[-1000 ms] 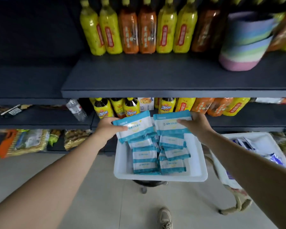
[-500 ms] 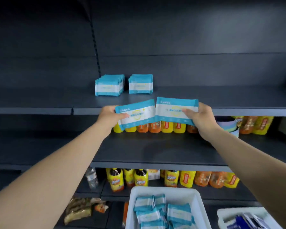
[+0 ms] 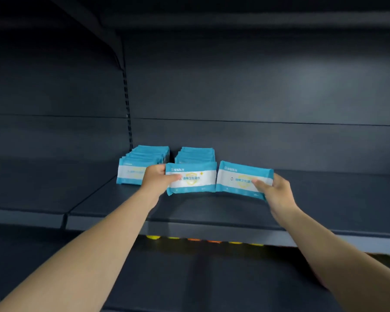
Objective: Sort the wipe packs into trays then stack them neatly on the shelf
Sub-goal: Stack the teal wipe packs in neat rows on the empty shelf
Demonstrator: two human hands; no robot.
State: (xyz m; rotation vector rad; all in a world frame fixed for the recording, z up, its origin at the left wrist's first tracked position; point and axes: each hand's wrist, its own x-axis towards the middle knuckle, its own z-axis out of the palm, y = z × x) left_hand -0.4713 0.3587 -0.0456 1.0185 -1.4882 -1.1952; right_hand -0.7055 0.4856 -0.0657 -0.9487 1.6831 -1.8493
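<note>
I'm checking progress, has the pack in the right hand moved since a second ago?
Yes. The wipe pack in the right hand has gone up from the tray to the shelf, right of the stacked rows.

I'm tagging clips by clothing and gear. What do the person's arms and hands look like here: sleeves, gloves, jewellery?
Both forearms are bare up to the frame's edge, with no sleeve showing. The left hand and right hand wear no gloves, and no watch, bracelet or ring is visible. No markings show on either arm.
</note>
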